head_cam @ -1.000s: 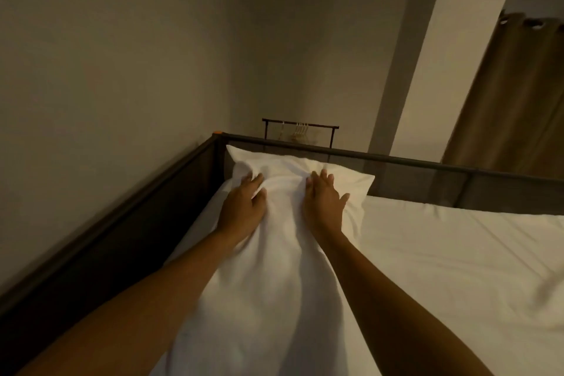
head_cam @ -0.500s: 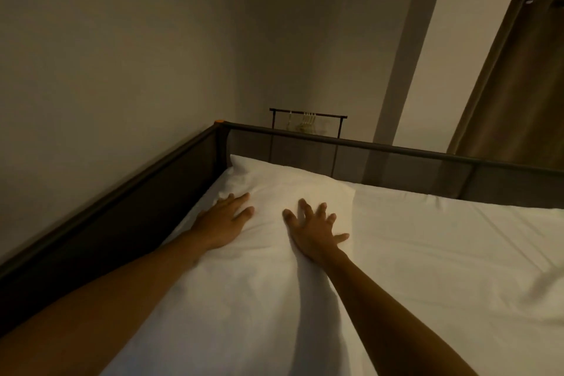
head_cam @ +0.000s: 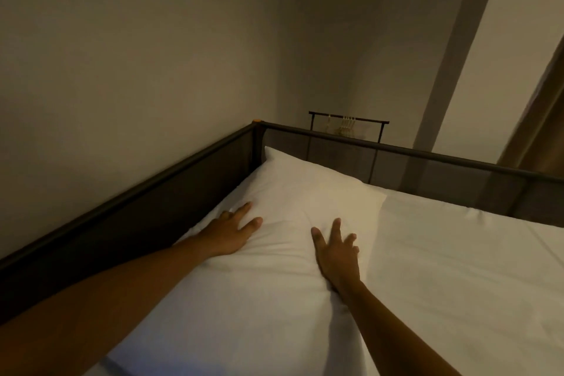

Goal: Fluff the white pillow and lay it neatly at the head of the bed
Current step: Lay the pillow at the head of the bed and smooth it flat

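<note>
At the bed's point(head_cam: 457, 253) head corner, left hand point(head_cam: 227, 233) and right hand point(head_cam: 337, 256) rest flat, fingers spread, grasping nothing, on the white pillow point(head_cam: 305, 201). It looks soft and light, best gripped at its side edges.

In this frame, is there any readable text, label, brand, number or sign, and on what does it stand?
None readable.
Plain white fabric pillow: no tag or print visible.
White bed sheet: blank.
Dark metal bed frame: no marking.
Left hand and right hand: nothing written.

Dim beige walls point(head_cam: 137, 55), dark bed rail point(head_cam: 396, 150), clothes rack point(head_cam: 348, 120), brown curtain point(head_cam: 543, 119)
</note>
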